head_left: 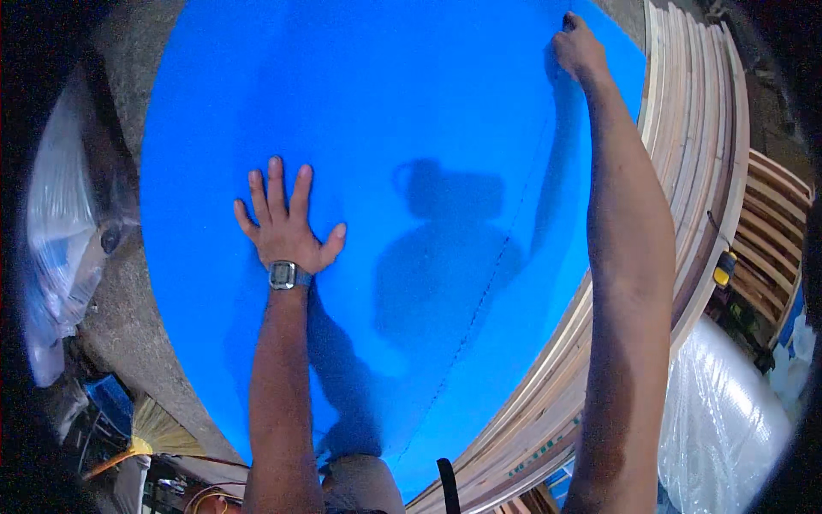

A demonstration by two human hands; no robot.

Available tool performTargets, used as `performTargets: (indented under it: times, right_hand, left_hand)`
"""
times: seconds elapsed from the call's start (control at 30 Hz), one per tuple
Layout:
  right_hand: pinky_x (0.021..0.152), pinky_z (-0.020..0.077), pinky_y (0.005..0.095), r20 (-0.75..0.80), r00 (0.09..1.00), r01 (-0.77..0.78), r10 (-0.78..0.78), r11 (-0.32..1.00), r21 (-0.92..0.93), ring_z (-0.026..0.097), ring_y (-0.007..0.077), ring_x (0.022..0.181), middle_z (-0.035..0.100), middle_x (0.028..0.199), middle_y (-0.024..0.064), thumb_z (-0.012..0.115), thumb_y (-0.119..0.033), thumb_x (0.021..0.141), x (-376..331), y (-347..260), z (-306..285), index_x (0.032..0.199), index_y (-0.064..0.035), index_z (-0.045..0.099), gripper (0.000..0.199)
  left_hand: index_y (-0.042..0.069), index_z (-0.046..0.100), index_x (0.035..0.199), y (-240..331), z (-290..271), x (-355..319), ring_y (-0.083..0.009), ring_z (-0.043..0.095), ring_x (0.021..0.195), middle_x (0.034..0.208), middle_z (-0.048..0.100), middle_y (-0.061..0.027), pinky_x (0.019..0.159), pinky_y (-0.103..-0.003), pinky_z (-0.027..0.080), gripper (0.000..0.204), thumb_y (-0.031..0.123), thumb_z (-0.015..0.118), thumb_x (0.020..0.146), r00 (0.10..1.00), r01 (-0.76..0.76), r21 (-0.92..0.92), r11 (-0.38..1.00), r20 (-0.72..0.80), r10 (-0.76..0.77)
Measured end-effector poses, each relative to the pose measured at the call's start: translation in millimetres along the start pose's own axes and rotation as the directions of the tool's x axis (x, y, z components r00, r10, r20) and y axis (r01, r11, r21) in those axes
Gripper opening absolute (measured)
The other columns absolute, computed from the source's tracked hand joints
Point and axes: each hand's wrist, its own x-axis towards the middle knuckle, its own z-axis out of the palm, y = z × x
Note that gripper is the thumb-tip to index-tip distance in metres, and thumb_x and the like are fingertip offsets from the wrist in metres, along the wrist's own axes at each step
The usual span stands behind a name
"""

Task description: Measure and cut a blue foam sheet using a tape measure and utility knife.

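Note:
A large bright blue sheet [360,94] lies flat in front of me. My left hand [289,230] rests palm down on it with fingers spread, and a square-faced watch [282,275] is on that wrist. At the sheet's far right, my right hand [580,51] is closed, its arm stretched out. Something small and dark may be in its fingers, too small to name. A thin, broken dark line [470,330] runs along the sheet from below the right hand toward the near edge. Shadows of my head and arms fall across the blue.
Stacked wooden boards [698,120] line the right side, with a small yellow-and-black tool [724,269] on them. Below is a roll of clear bubble wrap [719,420]. Slatted wood [775,223] stands farther right. To the left are clear plastic wrapping [64,214] and a straw broom [167,428].

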Motion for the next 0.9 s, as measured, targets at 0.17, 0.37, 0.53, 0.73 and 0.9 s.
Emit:
performTargets:
  times: [0.17,0.37,0.53,0.73,0.9]
  right_hand:
    - [0.093,0.0386,0.0399,0.084,0.993,-0.096,0.086,0.988,0.120,0.050,0.0382,0.107,0.051,0.117,0.0222,0.045,-0.021,0.081,-108,-50,-5,0.128,-0.0049,0.039,0.049]
    - [0.064,0.0454,0.0508,0.296,0.929,-0.302,0.223,0.918,0.256,0.057,0.0442,0.077,0.057,0.081,0.0299,0.048,-0.008,0.081,-268,-83,-26,0.129,-0.0066,0.034,0.050]
    - [0.062,0.0476,0.0454,0.283,0.943,-0.276,0.177,0.890,0.364,0.058,0.0431,0.079,0.056,0.098,0.0288,0.051,-0.004,0.081,-411,-99,-36,0.134,-0.0087,0.028,0.058]
    - [0.067,0.0492,0.0424,0.439,0.847,-0.469,0.301,0.812,0.348,0.058,0.0421,0.084,0.052,0.111,0.0271,0.052,-0.009,0.083,-519,-122,-36,0.135,-0.0096,0.028,0.057]
    - [0.074,0.0461,0.0372,0.466,0.761,-0.620,0.452,0.717,0.318,0.059,0.0343,0.085,0.056,0.107,0.0213,0.053,-0.022,0.085,-555,-132,-54,0.135,-0.0058,0.026,0.059]
  left_hand:
    - [0.020,0.034,0.135,-13,-4,-2,-0.0335,0.015,0.132,0.144,0.021,-0.0102,0.101,-0.057,0.005,0.075,0.059,0.043,0.071,0.999,-0.029,0.040,0.999,-0.021,0.030]
    - [0.022,0.033,0.135,-9,-5,-3,-0.0322,0.017,0.132,0.144,0.022,-0.0088,0.101,-0.058,0.006,0.071,0.056,0.044,0.074,0.999,-0.035,0.052,0.998,-0.023,0.036]
    - [0.025,0.031,0.136,-2,-7,5,-0.0310,0.017,0.132,0.144,0.022,-0.0070,0.101,-0.058,0.006,0.070,0.057,0.044,0.074,0.998,-0.036,0.023,0.999,-0.052,0.037]
    - [0.028,0.033,0.134,-6,4,2,-0.0334,0.017,0.131,0.143,0.023,-0.0085,0.100,-0.062,0.008,0.070,0.059,0.045,0.072,0.995,-0.056,0.028,0.998,-0.083,0.058]
    - [0.029,0.032,0.134,-20,8,-5,-0.0332,0.018,0.131,0.142,0.024,-0.0087,0.099,-0.063,0.009,0.069,0.060,0.044,0.074,0.986,-0.104,0.035,0.994,-0.130,0.108]
